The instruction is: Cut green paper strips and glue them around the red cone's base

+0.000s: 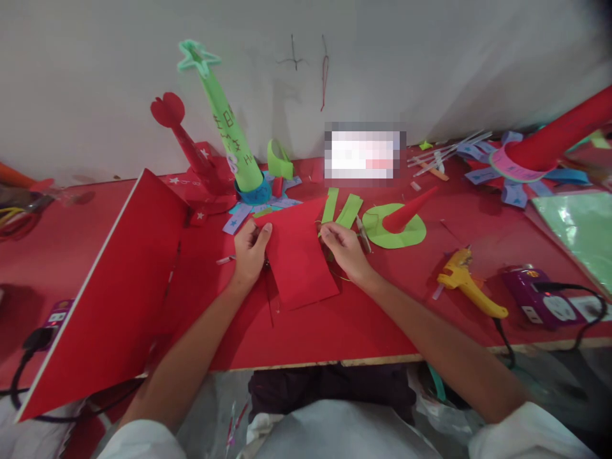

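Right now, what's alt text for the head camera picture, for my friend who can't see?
Left hand pinching a red paper sheet's edge, right hand at the opposite edge, over a red table. Behind stands a green paper tube topped with a star; a yellow glue gun lies to the right.

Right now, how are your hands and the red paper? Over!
Left hand pinching red paper by left edge. Right hand at its right edge. Green strips close beyond the right hand.

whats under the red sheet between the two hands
Light green paper strips lie just beyond the right edge of the red sheet, and red tabletop shows around it. The area directly beneath is covered, so anything lying there cannot be seen.
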Motion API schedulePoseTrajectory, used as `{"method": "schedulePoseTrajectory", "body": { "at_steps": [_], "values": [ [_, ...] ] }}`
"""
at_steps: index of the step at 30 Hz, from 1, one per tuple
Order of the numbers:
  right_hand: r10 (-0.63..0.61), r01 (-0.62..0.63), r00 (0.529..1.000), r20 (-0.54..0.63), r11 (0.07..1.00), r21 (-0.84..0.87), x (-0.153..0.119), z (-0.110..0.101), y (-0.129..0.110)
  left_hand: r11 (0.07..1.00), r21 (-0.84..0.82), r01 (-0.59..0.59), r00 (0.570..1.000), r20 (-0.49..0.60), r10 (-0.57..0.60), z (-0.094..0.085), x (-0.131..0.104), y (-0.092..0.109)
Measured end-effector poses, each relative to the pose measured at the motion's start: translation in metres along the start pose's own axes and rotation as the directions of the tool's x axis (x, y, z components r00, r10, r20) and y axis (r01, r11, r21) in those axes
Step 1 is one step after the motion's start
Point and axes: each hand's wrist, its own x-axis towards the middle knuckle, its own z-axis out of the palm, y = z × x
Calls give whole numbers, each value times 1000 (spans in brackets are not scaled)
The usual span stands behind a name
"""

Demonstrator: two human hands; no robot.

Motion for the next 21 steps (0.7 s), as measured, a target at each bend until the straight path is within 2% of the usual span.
{"method": "schedulePoseTrajectory", "body": {
  "at_steps": [9,16,21],
  "values": [
    [24,-24,999,45,1000,8,-2,-1,-1,1000,8,-15,999,32,15,1,-1,1],
    [-15,17,999,39,999,-45,-3,-2,1,1000,19,-1,999,44,0,0,-1,0],
    [-8,8,999,53,1000,-3,-3,-2,0,1000,6,7,1000,4,-7,-3,1,-6]
  ]
}}
